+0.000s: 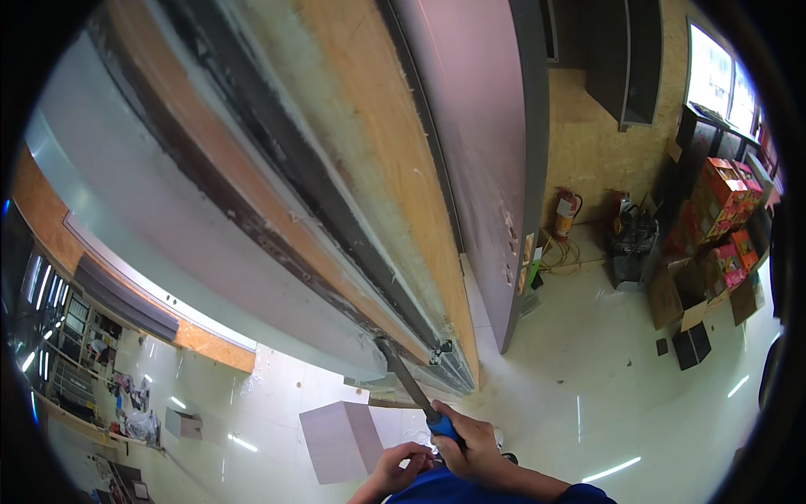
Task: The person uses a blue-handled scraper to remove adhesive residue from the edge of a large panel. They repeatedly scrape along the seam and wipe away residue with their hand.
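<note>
My right hand (472,445) is wrapped round the blue handle of a file (410,380), which has a long, flat, dull metal blade. The blade slants up and left, its far end touching the lower part of a layered frame (336,193) of wood strips and dark grooves. Beside it, a little lower, my left hand (399,469) has its fingers curled together near the handle. Whether anything small is between them is hidden. A pale curved panel (193,227) runs along the frame's left side.
Right of the frame stands a pinkish-grey door panel (478,126) with a chipped edge. A grey box-shaped block (340,441) is on the floor by my left hand. Farther right are a fire extinguisher (566,212), a black machine (631,239) and colourful cartons (724,197).
</note>
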### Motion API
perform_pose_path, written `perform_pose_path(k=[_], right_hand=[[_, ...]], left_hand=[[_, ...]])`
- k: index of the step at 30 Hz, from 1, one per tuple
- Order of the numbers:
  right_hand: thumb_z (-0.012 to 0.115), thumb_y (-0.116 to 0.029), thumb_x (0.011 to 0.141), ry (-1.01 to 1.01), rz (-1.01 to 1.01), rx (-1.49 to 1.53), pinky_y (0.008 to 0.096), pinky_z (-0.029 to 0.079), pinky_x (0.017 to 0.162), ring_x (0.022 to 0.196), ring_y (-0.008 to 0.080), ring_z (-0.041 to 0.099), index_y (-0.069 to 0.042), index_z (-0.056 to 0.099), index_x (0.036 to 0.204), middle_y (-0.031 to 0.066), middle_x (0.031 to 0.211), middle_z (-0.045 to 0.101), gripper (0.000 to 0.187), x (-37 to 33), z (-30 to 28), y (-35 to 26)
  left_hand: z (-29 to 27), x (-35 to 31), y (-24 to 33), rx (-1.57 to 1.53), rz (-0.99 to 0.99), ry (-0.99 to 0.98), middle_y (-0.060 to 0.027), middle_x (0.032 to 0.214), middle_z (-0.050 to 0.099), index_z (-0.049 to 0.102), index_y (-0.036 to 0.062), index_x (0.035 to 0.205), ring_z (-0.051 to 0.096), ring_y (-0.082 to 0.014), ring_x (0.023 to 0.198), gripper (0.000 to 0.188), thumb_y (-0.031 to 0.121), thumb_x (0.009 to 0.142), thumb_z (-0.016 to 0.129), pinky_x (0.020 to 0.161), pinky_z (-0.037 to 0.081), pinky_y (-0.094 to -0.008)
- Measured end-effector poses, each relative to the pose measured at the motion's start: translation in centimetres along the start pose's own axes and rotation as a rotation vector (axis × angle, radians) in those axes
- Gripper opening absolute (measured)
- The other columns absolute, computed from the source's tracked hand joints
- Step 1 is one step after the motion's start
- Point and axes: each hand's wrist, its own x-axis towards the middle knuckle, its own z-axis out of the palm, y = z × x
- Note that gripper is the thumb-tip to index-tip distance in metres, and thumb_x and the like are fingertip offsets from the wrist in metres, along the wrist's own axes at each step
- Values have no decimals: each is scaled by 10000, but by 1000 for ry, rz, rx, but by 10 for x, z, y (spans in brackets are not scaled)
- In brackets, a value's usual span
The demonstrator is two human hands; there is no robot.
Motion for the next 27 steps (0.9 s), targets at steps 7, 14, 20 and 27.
perform_pose_path(k=[7,14,20,27], right_hand=[[645,-140,869,77,-75,-68,360,545,684,740,312,686,-15,511,1366,184,873,669,530,5,-1,8],[622,-121,873,-1,102,182,320,523,682,693,236,661,-39,553,1338,154,818,654,477,-4,4,13],[614,-80,868,30,39,209,289,512,658,642,178,621,-41,543,1350,119,766,650,489,6,5,14],[482,-40,930,64,-76,188,250,446,513,550,90,521,67,483,1350,60,759,608,433,8,11,16]], left_hand=[[12,0,-17,67,-66,-126,-95,873,702,641,-9,1011,691,-168,802,118,-25,943,546,740,558,-307],[18,-1,-18,25,33,-128,-107,863,695,633,-20,1036,690,-186,795,139,-35,929,545,742,558,-309],[19,-9,-24,12,-39,-140,-118,899,702,633,-16,1085,694,-187,795,171,-21,945,536,740,560,-310],[11,-22,-32,-39,-39,-107,-103,900,703,645,-6,1089,689,-172,823,175,-15,950,539,761,550,-306]])
